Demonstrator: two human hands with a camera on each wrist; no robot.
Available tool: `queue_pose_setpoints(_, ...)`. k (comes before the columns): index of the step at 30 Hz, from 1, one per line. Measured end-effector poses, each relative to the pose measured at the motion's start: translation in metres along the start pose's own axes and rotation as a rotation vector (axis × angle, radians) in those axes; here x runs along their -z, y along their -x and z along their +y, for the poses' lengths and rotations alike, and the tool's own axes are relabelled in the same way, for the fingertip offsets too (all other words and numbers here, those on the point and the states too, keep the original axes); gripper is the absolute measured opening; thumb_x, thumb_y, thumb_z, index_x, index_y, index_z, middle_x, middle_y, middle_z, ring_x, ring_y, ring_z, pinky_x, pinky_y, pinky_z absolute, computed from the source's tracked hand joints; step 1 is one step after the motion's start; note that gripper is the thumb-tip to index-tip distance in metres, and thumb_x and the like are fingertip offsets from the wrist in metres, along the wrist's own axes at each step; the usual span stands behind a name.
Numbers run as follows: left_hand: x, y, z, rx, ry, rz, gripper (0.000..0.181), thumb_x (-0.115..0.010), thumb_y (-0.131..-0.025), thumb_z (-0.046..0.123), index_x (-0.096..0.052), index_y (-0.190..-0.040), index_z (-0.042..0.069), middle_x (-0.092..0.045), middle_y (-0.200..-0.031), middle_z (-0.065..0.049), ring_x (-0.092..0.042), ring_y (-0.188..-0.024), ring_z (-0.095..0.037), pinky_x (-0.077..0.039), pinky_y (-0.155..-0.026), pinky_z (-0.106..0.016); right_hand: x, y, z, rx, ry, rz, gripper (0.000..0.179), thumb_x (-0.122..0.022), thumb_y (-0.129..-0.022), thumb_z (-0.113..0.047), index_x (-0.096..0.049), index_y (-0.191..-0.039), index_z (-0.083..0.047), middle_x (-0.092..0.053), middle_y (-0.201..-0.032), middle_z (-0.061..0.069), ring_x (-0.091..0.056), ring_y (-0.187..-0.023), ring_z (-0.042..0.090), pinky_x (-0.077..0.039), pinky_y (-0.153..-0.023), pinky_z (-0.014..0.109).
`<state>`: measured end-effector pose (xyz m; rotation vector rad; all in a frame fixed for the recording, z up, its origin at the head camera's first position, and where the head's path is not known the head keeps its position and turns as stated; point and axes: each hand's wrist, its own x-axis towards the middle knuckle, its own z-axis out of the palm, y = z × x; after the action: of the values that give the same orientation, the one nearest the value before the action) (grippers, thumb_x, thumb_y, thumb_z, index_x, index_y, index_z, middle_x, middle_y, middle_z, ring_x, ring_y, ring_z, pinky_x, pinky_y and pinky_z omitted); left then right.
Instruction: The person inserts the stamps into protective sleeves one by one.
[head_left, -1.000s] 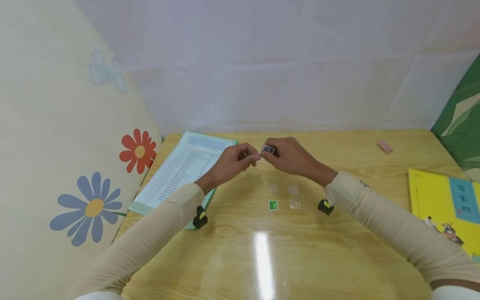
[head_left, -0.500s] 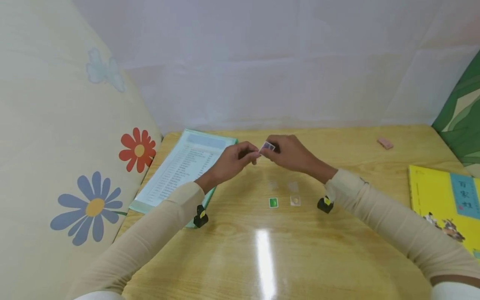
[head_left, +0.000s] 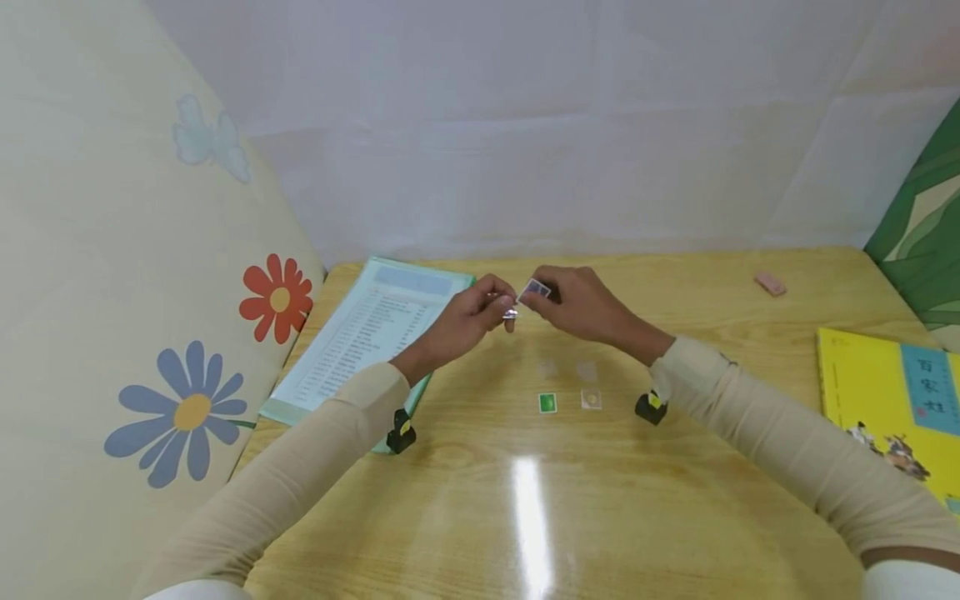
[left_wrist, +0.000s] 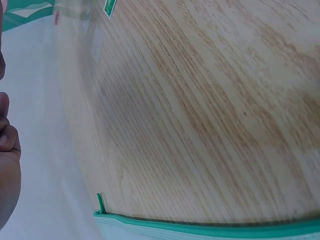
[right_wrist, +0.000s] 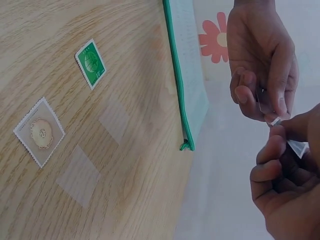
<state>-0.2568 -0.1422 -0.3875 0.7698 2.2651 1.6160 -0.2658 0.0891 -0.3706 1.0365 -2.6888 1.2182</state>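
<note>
In the head view both hands meet over the far part of the table. My right hand [head_left: 581,304] pinches a small dark-faced postage stamp [head_left: 536,289] with a white border between thumb and fingers. My left hand [head_left: 468,317] is at the stamp's left corner and pinches a small shiny clear piece of film [head_left: 511,314]. The right wrist view shows the fingertips of both hands nearly together, with the stamp's white edge [right_wrist: 298,148] showing. On the table lie a green stamp [head_left: 547,403] and a pale stamp [head_left: 591,400], with two clear plastic squares [right_wrist: 78,176] beside them.
A pale green zip folder [head_left: 360,333] with a printed sheet lies at the left, under the left forearm. At the right are a yellow book [head_left: 870,400] and a small pink block [head_left: 770,284]. A white curtain [head_left: 525,167] hangs behind the table [head_left: 450,517].
A shiny clear film now shows below the left fingertips, which have drawn slightly away from the stamp. The stamp has tilted so more of its face shows. The table items stay put.
</note>
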Motion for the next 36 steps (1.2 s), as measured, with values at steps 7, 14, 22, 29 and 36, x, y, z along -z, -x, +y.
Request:
queue_pose_setpoints(7, -0.0009, -0.0004, 0.0004, 0.004, 0.072, -0.014, 0.029, -0.041, -0.11, 0.026, -0.048, -0.12, -0.001, -0.057, -0.097, -0.024, -0.057, -0.094, -0.04, -0.048, -0.093, -0.047, -0.0015, -0.0007, 0.0008, 0.039, 0.015, 0.022, 0.02, -0.057, -0.105, -0.032, -0.065, -0.102, -0.014, -0.064, -0.077, 0.002, -0.051, -0.055, 0.016, -0.046, -0.055, 0.034)
queue_pose_setpoints(14, 0.0003, -0.0015, 0.0003, -0.018, 0.062, -0.011, 0.031, -0.043, -0.11, 0.026, -0.049, -0.12, -0.003, -0.056, -0.098, -0.032, -0.056, -0.093, -0.043, -0.048, -0.093, -0.047, -0.0012, -0.0004, -0.0004, 0.037, 0.021, -0.006, 0.019, -0.058, -0.104, -0.031, -0.066, -0.103, -0.014, -0.064, -0.078, -0.002, -0.054, -0.059, 0.015, -0.048, -0.059, 0.034)
queue_pose_setpoints(22, -0.0002, -0.0014, 0.001, 0.002, -0.023, 0.01, 0.025, -0.044, -0.109, 0.029, -0.053, -0.117, 0.007, -0.06, -0.096, -0.028, -0.06, -0.09, -0.037, -0.048, -0.09, -0.044, 0.0009, -0.001, -0.0012, -0.035, 0.013, -0.062, 0.019, -0.057, -0.104, -0.034, -0.064, -0.101, -0.016, -0.064, -0.078, 0.002, -0.052, -0.058, 0.018, -0.045, -0.055, 0.035)
queue_pose_setpoints(29, -0.0018, -0.0006, 0.0048, 0.023, -0.127, 0.026, 0.025, -0.043, -0.11, 0.026, -0.053, -0.121, 0.007, -0.065, -0.09, -0.018, -0.047, -0.062, -0.024, -0.041, -0.065, -0.037, -0.001, 0.0003, 0.0003, -0.017, -0.009, 0.007, 0.019, -0.057, -0.105, -0.034, -0.065, -0.1, -0.017, -0.063, -0.076, 0.003, -0.05, -0.054, 0.018, -0.043, -0.051, 0.034)
queue_pose_setpoints(36, -0.0015, 0.0, 0.0041, 0.002, -0.125, 0.026, 0.028, -0.043, -0.109, 0.032, -0.054, -0.12, 0.008, -0.066, -0.087, -0.013, -0.033, -0.054, -0.024, -0.036, -0.061, -0.038, -0.0029, 0.0024, 0.0025, -0.051, -0.078, 0.01, 0.02, -0.057, -0.104, -0.035, -0.064, -0.098, -0.018, -0.063, -0.076, 0.002, -0.051, -0.055, 0.019, -0.043, -0.05, 0.034)
